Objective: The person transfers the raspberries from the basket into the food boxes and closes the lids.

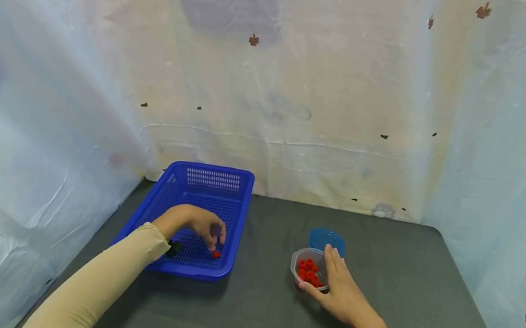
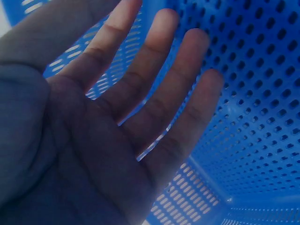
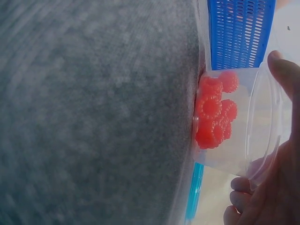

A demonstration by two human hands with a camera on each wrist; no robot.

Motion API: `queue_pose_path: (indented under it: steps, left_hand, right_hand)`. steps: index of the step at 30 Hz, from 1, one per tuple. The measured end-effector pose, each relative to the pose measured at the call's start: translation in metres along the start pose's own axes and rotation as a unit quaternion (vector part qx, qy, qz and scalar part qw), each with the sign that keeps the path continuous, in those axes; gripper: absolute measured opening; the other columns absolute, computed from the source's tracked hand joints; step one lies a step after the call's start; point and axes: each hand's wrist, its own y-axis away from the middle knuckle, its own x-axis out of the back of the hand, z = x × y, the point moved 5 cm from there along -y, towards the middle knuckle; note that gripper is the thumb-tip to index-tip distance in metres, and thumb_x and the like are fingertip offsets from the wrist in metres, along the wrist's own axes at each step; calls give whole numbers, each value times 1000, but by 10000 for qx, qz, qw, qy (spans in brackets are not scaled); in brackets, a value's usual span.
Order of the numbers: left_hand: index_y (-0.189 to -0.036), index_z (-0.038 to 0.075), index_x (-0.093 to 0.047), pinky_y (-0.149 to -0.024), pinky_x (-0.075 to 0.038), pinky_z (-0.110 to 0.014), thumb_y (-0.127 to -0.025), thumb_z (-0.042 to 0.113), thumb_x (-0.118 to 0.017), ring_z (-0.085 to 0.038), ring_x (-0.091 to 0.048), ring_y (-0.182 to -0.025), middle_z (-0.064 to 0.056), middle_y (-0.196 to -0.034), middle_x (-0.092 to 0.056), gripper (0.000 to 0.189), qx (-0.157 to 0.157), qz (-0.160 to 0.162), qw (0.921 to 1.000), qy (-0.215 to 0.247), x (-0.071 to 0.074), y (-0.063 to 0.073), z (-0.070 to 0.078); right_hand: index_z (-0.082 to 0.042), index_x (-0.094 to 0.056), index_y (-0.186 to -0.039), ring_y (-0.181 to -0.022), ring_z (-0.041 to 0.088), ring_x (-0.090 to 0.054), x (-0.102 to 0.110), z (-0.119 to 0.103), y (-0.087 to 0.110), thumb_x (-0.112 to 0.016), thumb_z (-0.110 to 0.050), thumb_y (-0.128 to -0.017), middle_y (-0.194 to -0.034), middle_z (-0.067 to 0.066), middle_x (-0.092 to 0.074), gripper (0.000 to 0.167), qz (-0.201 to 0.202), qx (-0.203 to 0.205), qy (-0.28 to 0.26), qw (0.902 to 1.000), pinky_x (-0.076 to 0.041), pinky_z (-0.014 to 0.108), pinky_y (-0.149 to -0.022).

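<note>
My left hand reaches down into a blue plastic basket, fingers loosely bent and spread. Just beneath its fingertips is a red raspberry; contact cannot be made out. No raspberry shows in the left wrist view, where the thumb and index tips run past the frame's top. My right hand holds a clear plastic tub by its rim, thumb on the near side and fingers across. Several red raspberries lie at the bottom of the tub, which stands on the table.
A blue lid lies on the dark grey table right behind the tub. The basket has slotted walls and stands at the table's left. Behind and at both sides hangs a pale patterned curtain. Dark straps sit near both wrists.
</note>
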Motion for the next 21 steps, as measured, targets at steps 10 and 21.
queue_pose_path:
  steps: [10, 21]
  left_hand:
    - [-114, 12, -72, -93, -55, -40, -96, 17, -83, -15, -63, -100, 2, -106, -70, 22, 224, -159, 9995, -131, -8, -11, -6]
    - [-102, 16, -73, -88, -54, -37, -94, 16, -84, -15, -61, -95, 2, -101, -68, 13, 435, -27, 9988, -230, -12, -13, -6]
  right_hand:
    - [4, -14, -169, -161, 50, -15, -1, 1, 0, -65, -74, -95, -176, 26, -15, 120, 89, 137, 27, 9999, -21, 67, -124]
    - [3, -13, -170, -162, 50, -15, -1, 1, 0, -65, -75, -95, -177, 25, -14, 120, 60, 90, 4, 9999, -21, 67, -125]
